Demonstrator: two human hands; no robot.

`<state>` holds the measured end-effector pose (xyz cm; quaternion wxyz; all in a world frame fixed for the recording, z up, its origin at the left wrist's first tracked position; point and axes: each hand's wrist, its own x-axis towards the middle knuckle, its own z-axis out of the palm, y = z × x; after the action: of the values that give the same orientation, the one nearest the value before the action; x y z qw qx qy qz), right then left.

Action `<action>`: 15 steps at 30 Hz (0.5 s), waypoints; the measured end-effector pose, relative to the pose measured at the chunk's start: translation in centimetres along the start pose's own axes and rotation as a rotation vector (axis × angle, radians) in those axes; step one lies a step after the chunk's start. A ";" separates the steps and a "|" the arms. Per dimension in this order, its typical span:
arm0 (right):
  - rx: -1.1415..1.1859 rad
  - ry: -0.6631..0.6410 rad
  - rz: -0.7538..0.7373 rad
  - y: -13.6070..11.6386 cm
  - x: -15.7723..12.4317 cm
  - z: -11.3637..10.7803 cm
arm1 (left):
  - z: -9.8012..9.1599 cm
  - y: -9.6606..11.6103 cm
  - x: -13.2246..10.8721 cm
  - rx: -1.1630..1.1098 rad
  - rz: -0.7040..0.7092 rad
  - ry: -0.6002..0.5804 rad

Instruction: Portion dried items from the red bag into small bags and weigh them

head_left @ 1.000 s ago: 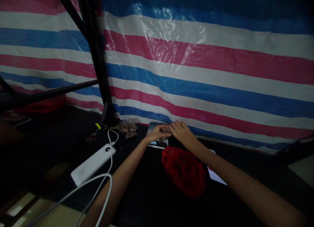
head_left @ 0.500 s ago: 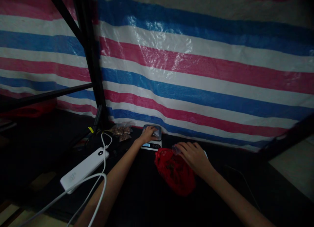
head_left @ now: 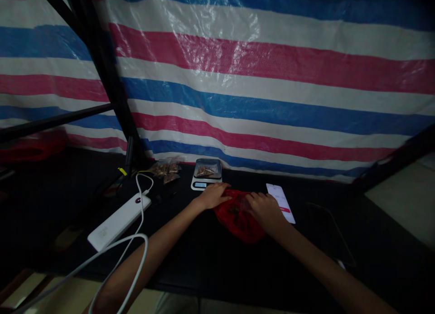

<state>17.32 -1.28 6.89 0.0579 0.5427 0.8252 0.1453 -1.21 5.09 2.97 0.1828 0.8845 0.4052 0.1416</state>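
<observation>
A red plastic bag [head_left: 238,225] with dark contents lies on the black tabletop in front of me. My left hand [head_left: 213,197] is at its left rim, thumb and fingers on either side of the edge. My right hand [head_left: 267,212] is curled at the bag's right side around a small clear cup [head_left: 245,204], which dips into the opening and is hard to see. Just behind my left hand stands a small white kitchen scale [head_left: 200,185] with a lit display. On its platform lies a clear packet of brown bits [head_left: 205,170].
Several filled clear packets [head_left: 167,170] lie left of the scale. A white power bank [head_left: 117,223] with a looping white cable [head_left: 144,255] is at left. A lit phone [head_left: 281,203] and a dark flat device [head_left: 331,234] lie at right. Striped sheeting [head_left: 254,92] hangs behind.
My left hand has left the scale and come to the red bag's rim, uncovering the packet on the platform. My right hand has lowered the cup into the bag. The view has tilted down.
</observation>
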 end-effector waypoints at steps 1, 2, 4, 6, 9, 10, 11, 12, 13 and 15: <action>0.019 -0.024 0.014 -0.4 -0.3 -0.2 | 0.2 0.1 0.0 0.009 -0.006 -0.004; 0.035 -0.053 0.031 -0.9 -0.6 -0.3 | 0.5 0.2 -0.1 0.017 -0.011 0.002; 0.059 -0.107 0.075 -1.7 -1.0 -0.4 | 1.0 0.5 -0.1 0.037 -0.019 0.027; 0.077 -0.131 0.113 -2.3 -1.2 -0.3 | 1.6 0.7 -0.3 0.060 -0.031 0.026; 0.103 -0.138 0.139 -2.5 -1.1 -0.5 | 2.3 0.9 -0.6 0.110 -0.050 -0.004; 0.109 -0.136 0.145 -2.4 -1.1 -0.7 | 2.5 1.0 -0.8 0.126 -0.052 0.001; 0.115 -0.127 0.154 -2.3 -1.2 -1.0 | 2.7 1.1 -0.9 0.138 -0.051 0.018; 0.122 -0.114 0.160 -2.2 -1.3 -1.3 | 2.8 1.1 -1.0 0.143 -0.049 0.040; 0.132 -0.098 0.164 -2.2 -1.5 -1.6 | 2.9 1.3 -1.1 0.142 -0.049 0.057; 0.158 -0.079 0.163 -2.2 -1.9 -2.0 | 3.1 1.5 -1.2 0.128 -0.055 0.060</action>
<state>15.65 -4.21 7.96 0.0356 0.6163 0.7842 0.0624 0.28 2.57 0.75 0.1176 0.8783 0.4427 0.1371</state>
